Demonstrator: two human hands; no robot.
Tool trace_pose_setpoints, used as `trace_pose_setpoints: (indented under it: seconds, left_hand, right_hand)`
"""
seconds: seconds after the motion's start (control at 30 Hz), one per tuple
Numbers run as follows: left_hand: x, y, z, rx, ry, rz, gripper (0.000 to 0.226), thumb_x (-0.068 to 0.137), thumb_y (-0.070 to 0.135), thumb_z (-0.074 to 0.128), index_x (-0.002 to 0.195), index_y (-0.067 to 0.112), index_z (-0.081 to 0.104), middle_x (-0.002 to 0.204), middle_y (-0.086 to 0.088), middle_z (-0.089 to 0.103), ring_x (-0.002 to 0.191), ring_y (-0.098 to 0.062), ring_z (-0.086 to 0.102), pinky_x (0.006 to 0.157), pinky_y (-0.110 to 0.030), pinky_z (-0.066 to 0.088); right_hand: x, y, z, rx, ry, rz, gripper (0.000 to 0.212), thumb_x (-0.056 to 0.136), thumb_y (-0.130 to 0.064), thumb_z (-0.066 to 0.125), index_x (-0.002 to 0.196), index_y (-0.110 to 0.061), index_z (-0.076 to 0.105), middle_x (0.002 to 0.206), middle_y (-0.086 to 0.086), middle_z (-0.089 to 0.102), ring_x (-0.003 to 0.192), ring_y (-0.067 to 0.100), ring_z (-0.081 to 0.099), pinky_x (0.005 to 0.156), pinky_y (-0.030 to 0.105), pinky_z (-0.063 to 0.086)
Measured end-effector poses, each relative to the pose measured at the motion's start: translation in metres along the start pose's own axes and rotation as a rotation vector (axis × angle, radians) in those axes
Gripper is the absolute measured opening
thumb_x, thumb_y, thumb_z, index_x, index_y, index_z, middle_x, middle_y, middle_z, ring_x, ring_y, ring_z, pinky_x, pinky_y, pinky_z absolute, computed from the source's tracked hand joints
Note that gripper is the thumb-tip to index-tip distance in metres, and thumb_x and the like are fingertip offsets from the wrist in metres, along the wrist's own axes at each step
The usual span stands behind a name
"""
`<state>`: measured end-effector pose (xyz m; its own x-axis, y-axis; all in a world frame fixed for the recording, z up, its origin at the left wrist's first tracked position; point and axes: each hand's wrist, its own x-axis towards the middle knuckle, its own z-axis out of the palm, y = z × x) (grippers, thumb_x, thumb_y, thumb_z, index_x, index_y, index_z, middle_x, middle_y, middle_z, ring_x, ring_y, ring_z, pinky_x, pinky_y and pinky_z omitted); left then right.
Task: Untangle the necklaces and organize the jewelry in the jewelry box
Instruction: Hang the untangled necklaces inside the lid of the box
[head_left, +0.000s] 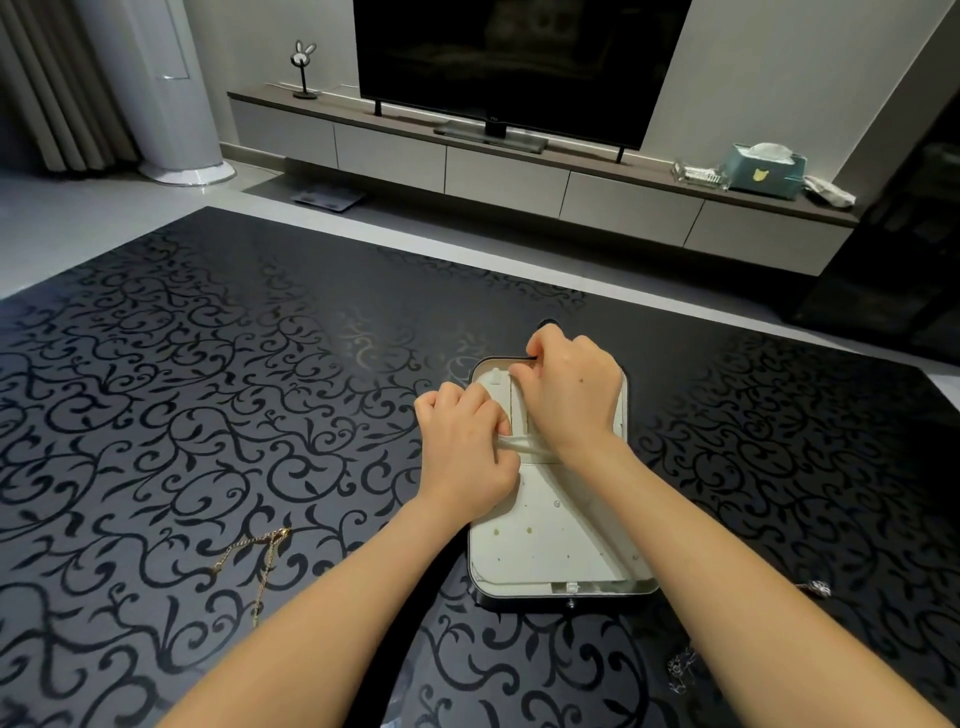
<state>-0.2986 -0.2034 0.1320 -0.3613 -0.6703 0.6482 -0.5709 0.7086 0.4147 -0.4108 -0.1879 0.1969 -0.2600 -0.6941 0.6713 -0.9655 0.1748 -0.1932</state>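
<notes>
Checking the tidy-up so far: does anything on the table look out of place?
Yes: a gold chain lies loose left of the jewelry box, and silver pieces lie to its right, all outside it.

The table is glossy black, covered in a swirling vine-and-leaf pattern, black on charcoal. The jewelry box is cream-white inside with a dark rim, its near half dotted with small gold specks, and a pale cream strap crosses it. The necklace on the left is gold; the chain on the right is silver. Beyond, the television is black, the cabinet pale grey under a brown top, and the tissue box teal with a yellow mark.
</notes>
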Motion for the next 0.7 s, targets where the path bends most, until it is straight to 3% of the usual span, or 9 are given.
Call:
trace_pose_setpoints:
  seconds: [0.1, 0.23, 0.4, 0.53, 0.7]
  left_hand:
    - [0.000, 0.000, 0.000, -0.007, -0.004, -0.003, 0.015, 0.057, 0.023, 0.039, 0.064, 0.016, 0.049, 0.071, 0.007, 0.042, 0.072, -0.019, 0.035, 0.072, -0.033, 0.023]
    - [0.000, -0.001, 0.000, -0.019, -0.011, -0.003, 0.017, 0.056, 0.024, 0.038, 0.065, 0.016, 0.050, 0.071, 0.007, 0.041, 0.072, -0.020, 0.036, 0.073, -0.034, 0.024]
    - [0.000, 0.000, -0.001, -0.022, -0.018, -0.002, 0.017, 0.056, 0.025, 0.037, 0.064, 0.016, 0.049, 0.072, 0.008, 0.041, 0.072, -0.020, 0.036, 0.072, -0.035, 0.025]
    - [0.000, -0.001, 0.000, -0.018, -0.023, -0.006, 0.018, 0.057, 0.025, 0.037, 0.065, 0.016, 0.050, 0.072, 0.006, 0.043, 0.072, -0.020, 0.037, 0.073, -0.035, 0.025]
    - [0.000, -0.001, 0.001, -0.010, -0.027, -0.005, 0.020, 0.057, 0.025, 0.036, 0.065, 0.016, 0.052, 0.073, 0.005, 0.046, 0.073, -0.020, 0.037, 0.073, -0.033, 0.022]
  right_hand:
    - [0.012, 0.000, -0.007, -0.069, -0.164, 0.074, 0.021, 0.078, -0.033, 0.069, 0.092, -0.021, 0.059, 0.081, -0.003, 0.063, 0.083, 0.022, 0.054, 0.069, 0.030, 0.026]
    - [0.024, 0.010, -0.011, -0.012, -0.309, 0.121, 0.031, 0.074, -0.048, 0.070, 0.101, -0.036, 0.063, 0.103, -0.006, 0.056, 0.105, 0.020, 0.045, 0.083, 0.034, 0.024]
    - [0.036, 0.026, -0.009, 0.156, -0.476, 0.133, 0.032, 0.069, -0.056, 0.072, 0.096, -0.042, 0.064, 0.109, -0.008, 0.062, 0.111, 0.018, 0.049, 0.086, 0.035, 0.024]
    - [0.038, 0.030, -0.014, 0.088, -0.580, 0.006, 0.036, 0.069, -0.057, 0.072, 0.102, -0.043, 0.064, 0.110, -0.005, 0.056, 0.111, 0.020, 0.044, 0.086, 0.035, 0.023]
    - [0.033, 0.032, -0.015, 0.032, -0.538, -0.008, 0.036, 0.072, -0.053, 0.071, 0.105, -0.043, 0.062, 0.117, -0.006, 0.050, 0.114, 0.019, 0.039, 0.087, 0.034, 0.022]
